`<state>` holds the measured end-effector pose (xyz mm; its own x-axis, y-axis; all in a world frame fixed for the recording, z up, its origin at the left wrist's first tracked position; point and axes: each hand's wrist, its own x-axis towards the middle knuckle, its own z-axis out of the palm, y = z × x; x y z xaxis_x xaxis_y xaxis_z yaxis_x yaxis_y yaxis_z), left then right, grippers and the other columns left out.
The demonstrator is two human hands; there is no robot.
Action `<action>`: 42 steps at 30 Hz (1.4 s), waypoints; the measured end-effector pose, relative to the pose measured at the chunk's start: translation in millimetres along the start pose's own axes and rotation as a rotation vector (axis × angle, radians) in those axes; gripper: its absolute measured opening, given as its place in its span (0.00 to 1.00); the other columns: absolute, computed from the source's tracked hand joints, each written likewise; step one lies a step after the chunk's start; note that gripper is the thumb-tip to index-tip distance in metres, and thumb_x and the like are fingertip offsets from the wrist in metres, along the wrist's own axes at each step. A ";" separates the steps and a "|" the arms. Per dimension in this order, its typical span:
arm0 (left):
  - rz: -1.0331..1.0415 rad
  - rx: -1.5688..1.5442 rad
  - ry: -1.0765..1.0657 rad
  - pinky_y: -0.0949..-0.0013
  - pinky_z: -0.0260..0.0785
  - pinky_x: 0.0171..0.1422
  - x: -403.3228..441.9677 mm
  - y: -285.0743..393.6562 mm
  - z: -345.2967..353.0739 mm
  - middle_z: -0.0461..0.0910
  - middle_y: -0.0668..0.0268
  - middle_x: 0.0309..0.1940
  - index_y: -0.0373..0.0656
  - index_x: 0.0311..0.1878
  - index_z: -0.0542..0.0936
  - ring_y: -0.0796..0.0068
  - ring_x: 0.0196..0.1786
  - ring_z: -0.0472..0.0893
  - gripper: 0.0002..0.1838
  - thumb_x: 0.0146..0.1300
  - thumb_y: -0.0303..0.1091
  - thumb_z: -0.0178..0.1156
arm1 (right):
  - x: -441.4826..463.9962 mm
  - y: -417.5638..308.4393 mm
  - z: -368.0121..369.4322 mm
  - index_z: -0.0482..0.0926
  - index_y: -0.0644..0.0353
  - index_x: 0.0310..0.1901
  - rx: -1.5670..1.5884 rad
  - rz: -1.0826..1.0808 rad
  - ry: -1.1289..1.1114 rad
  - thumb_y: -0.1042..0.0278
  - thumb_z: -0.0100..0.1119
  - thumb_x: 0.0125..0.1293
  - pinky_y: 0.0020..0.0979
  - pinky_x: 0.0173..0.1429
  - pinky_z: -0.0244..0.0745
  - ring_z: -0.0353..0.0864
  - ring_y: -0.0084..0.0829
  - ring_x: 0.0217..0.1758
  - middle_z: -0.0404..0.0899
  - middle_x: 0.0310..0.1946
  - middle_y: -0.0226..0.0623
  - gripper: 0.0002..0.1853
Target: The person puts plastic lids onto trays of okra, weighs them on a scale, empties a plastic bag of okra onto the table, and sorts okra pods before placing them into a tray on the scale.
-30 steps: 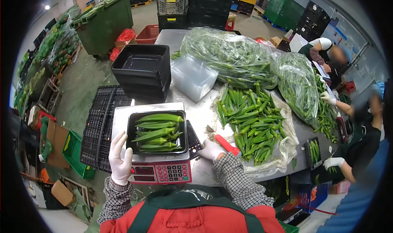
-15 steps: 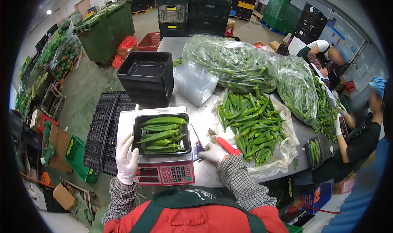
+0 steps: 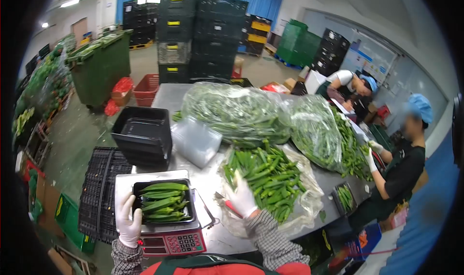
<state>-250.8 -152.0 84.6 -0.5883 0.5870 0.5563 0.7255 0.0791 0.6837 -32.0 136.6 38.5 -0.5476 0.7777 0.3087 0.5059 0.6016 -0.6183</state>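
My left hand (image 3: 128, 221), in a white glove, is at the left edge of a black tray (image 3: 189, 218), fingers apart. In the tray lie several okra pods (image 3: 163, 202) side by side. The tray sits on a scale (image 3: 179, 242) with a red keypad panel. My right hand (image 3: 241, 197), also gloved, is over the left edge of a loose okra pile (image 3: 275, 178), fingers stretched out and holding nothing visible. Partly under it lies a red-handled knife (image 3: 231, 207). The pile rests on a clear plastic sheet (image 3: 309, 200).
Stacked black trays (image 3: 142, 134) and clear plastic lids (image 3: 197, 142) stand behind the scale. Large plastic bags of okra (image 3: 237, 110) lie along the far side. To the right, a co-worker (image 3: 403, 168) handles okra near a filled black tray (image 3: 344, 198). Another person (image 3: 345, 89) bends over papers behind.
My right hand has moved from beside the scale, past the knife, to the okra pile. My left hand stays by the tray. The head view has tilted up and turned right.
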 end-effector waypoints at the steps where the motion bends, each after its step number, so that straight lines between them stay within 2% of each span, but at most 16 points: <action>1: -0.018 -0.003 -0.005 0.60 0.58 0.67 1.6 0.4 -0.4 0.71 0.49 0.56 0.30 0.54 0.73 0.55 0.61 0.69 0.20 0.56 0.23 0.56 | 16.2 -13.1 -26.2 0.54 0.64 0.68 0.100 -0.022 0.137 0.63 0.58 0.62 0.29 0.44 0.73 0.76 0.31 0.37 0.74 0.50 0.48 0.36; 2: -0.011 0.057 -0.044 0.60 0.56 0.69 3.4 -3.3 -2.8 0.69 0.49 0.59 0.30 0.55 0.73 0.55 0.63 0.68 0.20 0.59 0.24 0.55 | 34.1 -27.7 -56.7 0.51 0.63 0.70 0.191 -0.042 0.278 0.68 0.57 0.62 0.26 0.41 0.73 0.74 0.25 0.35 0.74 0.51 0.46 0.37; 4: -0.062 0.083 -0.045 0.60 0.54 0.70 8.5 0.9 -4.0 0.68 0.50 0.60 0.30 0.56 0.72 0.56 0.64 0.67 0.19 0.61 0.25 0.53 | 61.6 -56.1 -112.7 0.47 0.63 0.71 0.439 -0.090 0.503 0.74 0.58 0.61 0.26 0.39 0.73 0.76 0.29 0.34 0.72 0.52 0.50 0.39; 6: -0.073 0.073 -0.041 0.60 0.54 0.70 11.9 2.6 -2.3 0.68 0.50 0.60 0.30 0.57 0.71 0.56 0.64 0.67 0.20 0.62 0.24 0.51 | 83.5 -61.5 -140.6 0.52 0.64 0.69 0.483 -0.270 0.743 0.83 0.56 0.59 0.21 0.36 0.71 0.71 0.19 0.30 0.74 0.50 0.43 0.37; 9: -0.031 0.105 -0.037 0.59 0.54 0.70 13.2 -13.0 -2.4 0.68 0.49 0.60 0.29 0.57 0.71 0.54 0.64 0.67 0.20 0.61 0.24 0.51 | 97.9 -61.8 -130.7 0.71 0.66 0.56 0.412 -0.307 0.555 0.83 0.57 0.58 0.23 0.39 0.72 0.72 0.21 0.31 0.77 0.46 0.37 0.22; 11: -0.020 0.113 -0.030 0.58 0.55 0.70 16.9 -12.7 -0.6 0.68 0.48 0.60 0.28 0.57 0.70 0.53 0.64 0.67 0.20 0.60 0.24 0.51 | 117.1 -49.3 -73.9 0.79 0.64 0.43 0.151 -0.491 0.525 0.72 0.61 0.55 0.36 0.46 0.73 0.79 0.39 0.36 0.80 0.38 0.44 0.13; 12: -0.027 0.097 -0.026 0.58 0.55 0.70 17.4 -14.2 1.1 0.68 0.48 0.60 0.28 0.57 0.70 0.52 0.64 0.67 0.20 0.60 0.24 0.51 | 118.6 -50.0 -47.4 0.81 0.63 0.41 0.045 -0.451 0.363 0.67 0.59 0.55 0.39 0.47 0.73 0.79 0.43 0.40 0.81 0.38 0.43 0.12; 17: -0.032 0.113 0.055 0.58 0.55 0.70 13.0 -23.1 -6.3 0.68 0.48 0.60 0.29 0.56 0.72 0.52 0.63 0.68 0.19 0.60 0.25 0.50 | 150.0 -28.2 87.8 0.77 0.58 0.48 -0.174 -0.411 -0.032 0.61 0.54 0.60 0.40 0.52 0.70 0.76 0.41 0.46 0.79 0.42 0.39 0.16; 19: 0.001 0.082 -0.003 0.63 0.63 0.64 32.5 3.3 -10.9 0.74 0.51 0.55 0.33 0.57 0.73 0.56 0.58 0.73 0.18 0.65 0.29 0.55 | 161.2 -28.9 103.8 0.80 0.55 0.41 -0.363 -0.349 -0.164 0.59 0.53 0.60 0.41 0.50 0.69 0.78 0.38 0.44 0.78 0.37 0.37 0.12; 21: -0.138 -0.052 0.094 0.62 0.63 0.63 29.4 14.4 -1.2 0.74 0.52 0.55 0.32 0.55 0.74 0.57 0.57 0.73 0.17 0.65 0.28 0.54 | 163.4 -26.7 115.0 0.81 0.51 0.31 -0.502 -0.346 -0.166 0.57 0.54 0.60 0.40 0.48 0.68 0.79 0.34 0.42 0.78 0.33 0.32 0.10; 22: -0.220 -0.103 0.138 0.62 0.64 0.63 23.7 15.2 -5.0 0.74 0.52 0.54 0.32 0.55 0.74 0.57 0.57 0.73 0.16 0.65 0.28 0.54 | 166.2 -28.7 117.2 0.82 0.51 0.31 -0.491 -0.341 -0.147 0.57 0.52 0.60 0.41 0.48 0.68 0.80 0.34 0.41 0.80 0.32 0.33 0.11; 27: -0.111 0.043 0.120 0.62 0.63 0.63 18.4 -8.7 -5.0 0.73 0.52 0.55 0.31 0.55 0.74 0.57 0.58 0.72 0.16 0.65 0.28 0.54 | 176.5 -37.6 97.8 0.83 0.54 0.36 -0.325 -0.155 -0.461 0.56 0.51 0.61 0.45 0.53 0.65 0.81 0.39 0.44 0.83 0.36 0.38 0.14; 35: 0.029 0.197 0.104 0.61 0.64 0.63 14.8 -27.0 -4.9 0.74 0.51 0.55 0.31 0.54 0.74 0.57 0.57 0.73 0.16 0.66 0.30 0.55 | 177.1 -50.9 104.1 0.77 0.61 0.39 -0.325 -0.159 -0.412 0.64 0.47 0.62 0.41 0.50 0.75 0.80 0.45 0.46 0.81 0.36 0.46 0.12; 38: 0.012 0.213 0.085 0.62 0.64 0.63 11.7 -27.1 -7.2 0.74 0.51 0.54 0.31 0.54 0.74 0.56 0.57 0.73 0.17 0.66 0.30 0.55 | 179.6 -61.2 98.3 0.77 0.62 0.40 -0.349 -0.115 -0.468 0.67 0.48 0.61 0.41 0.49 0.75 0.81 0.45 0.45 0.81 0.37 0.47 0.11; 41: -0.223 0.086 0.133 0.58 0.57 0.69 -3.8 -41.9 -3.9 0.69 0.47 0.59 0.29 0.54 0.72 0.52 0.62 0.69 0.19 0.59 0.26 0.52 | 179.4 -65.6 97.6 0.77 0.63 0.40 -0.348 -0.114 -0.500 0.69 0.48 0.61 0.41 0.47 0.76 0.82 0.45 0.44 0.81 0.38 0.49 0.10; 42: -0.153 0.098 0.134 0.59 0.59 0.67 0.4 -37.8 -3.3 0.71 0.48 0.57 0.30 0.54 0.73 0.53 0.60 0.70 0.18 0.61 0.27 0.53 | 183.3 -65.4 95.7 0.77 0.64 0.40 -0.352 -0.110 -0.496 0.70 0.48 0.61 0.41 0.47 0.76 0.82 0.45 0.44 0.81 0.38 0.49 0.10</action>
<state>-279.7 -157.5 60.5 -0.7314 0.4506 0.5118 0.6516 0.2404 0.7195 -229.2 222.4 66.3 -0.8109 0.5812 -0.0680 0.5721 0.7632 -0.3003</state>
